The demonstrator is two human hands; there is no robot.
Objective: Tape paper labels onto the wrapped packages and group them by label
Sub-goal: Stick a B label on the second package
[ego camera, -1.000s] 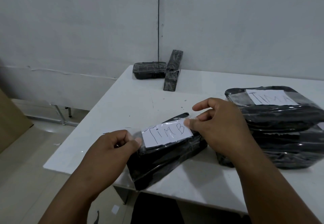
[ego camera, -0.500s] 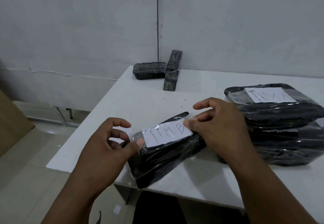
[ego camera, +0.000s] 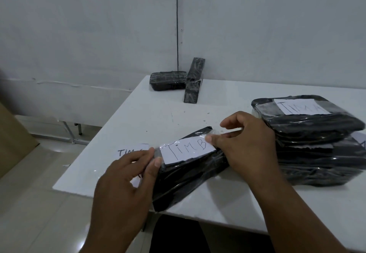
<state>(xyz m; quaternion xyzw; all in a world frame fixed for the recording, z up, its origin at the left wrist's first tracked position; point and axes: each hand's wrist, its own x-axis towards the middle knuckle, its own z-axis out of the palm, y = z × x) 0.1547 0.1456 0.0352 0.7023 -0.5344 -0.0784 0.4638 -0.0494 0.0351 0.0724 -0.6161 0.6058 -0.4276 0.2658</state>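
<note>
Lying slantwise on the near edge of the white desk (ego camera: 217, 102), a package wrapped in black film (ego camera: 188, 175) is steadied by both hands. A paper label reading "TIM B" (ego camera: 187, 149) is seen on its upper face under a shiny strip of clear tape. The left hand (ego camera: 126, 175) is laid against the package's left end with fingers fairly straight and spread; its thumb and forefinger are pressed on the left end of the tape beside the label, and nothing is gripped. The right hand (ego camera: 245, 143) is held at the label's right end: its thumb is pressed on the label's right edge, while the other fingers are loosely curled above the package. Whether the tape end is pinched there cannot be told.

A loose paper slip marked "Tim" (ego camera: 129, 151) is seen flat on the desk just left of the package, partly hidden behind the left hand. To the right, a stack of larger black packages (ego camera: 316, 153) is placed close to the right hand, and the top one carries a label reading "TIM A" (ego camera: 302, 106). At the desk's far corner near the wall, two small unlabelled black packages (ego camera: 168, 81) are found touching, one lying flat and the other propped on it at a tilt.
</note>
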